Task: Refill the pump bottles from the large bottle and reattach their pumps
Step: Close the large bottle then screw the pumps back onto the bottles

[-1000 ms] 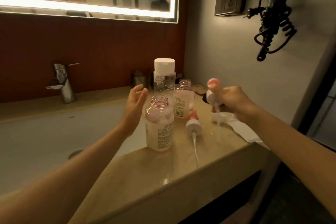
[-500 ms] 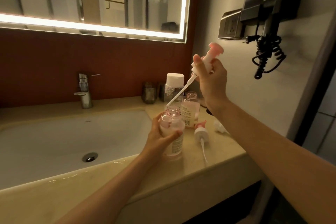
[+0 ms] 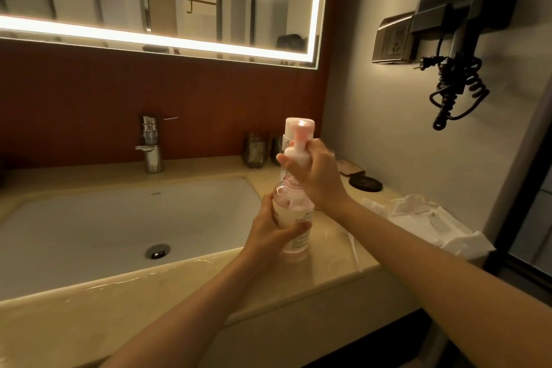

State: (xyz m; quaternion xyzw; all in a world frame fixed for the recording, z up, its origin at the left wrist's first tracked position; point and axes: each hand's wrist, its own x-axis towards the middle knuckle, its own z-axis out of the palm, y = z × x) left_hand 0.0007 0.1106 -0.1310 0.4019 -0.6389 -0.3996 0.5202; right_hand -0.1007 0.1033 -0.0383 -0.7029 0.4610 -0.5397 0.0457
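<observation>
A clear pump bottle (image 3: 294, 230) with pale pink liquid stands on the beige counter (image 3: 334, 260) to the right of the sink. My left hand (image 3: 268, 230) is wrapped around its body. My right hand (image 3: 316, 176) grips a white and pink pump (image 3: 298, 143) just above the bottle's open threaded neck, its tube down inside the bottle. The large bottle's white cap (image 3: 289, 125) shows behind the pump; the rest of it and the second pump bottle are hidden by my right hand. The thin tube of another pump (image 3: 354, 251) lies on the counter under my right forearm.
A white sink (image 3: 119, 224) with a chrome faucet (image 3: 150, 146) fills the left. Two dark cups (image 3: 255, 148) stand at the back wall. A black round dish (image 3: 366, 182) and crumpled white plastic (image 3: 424, 218) lie on the right. A hair dryer (image 3: 457, 39) hangs on the wall.
My left hand took hold of the bottle. My right hand lifted the pump, fed its tube into the neck and lowered the pump head to just above the opening.
</observation>
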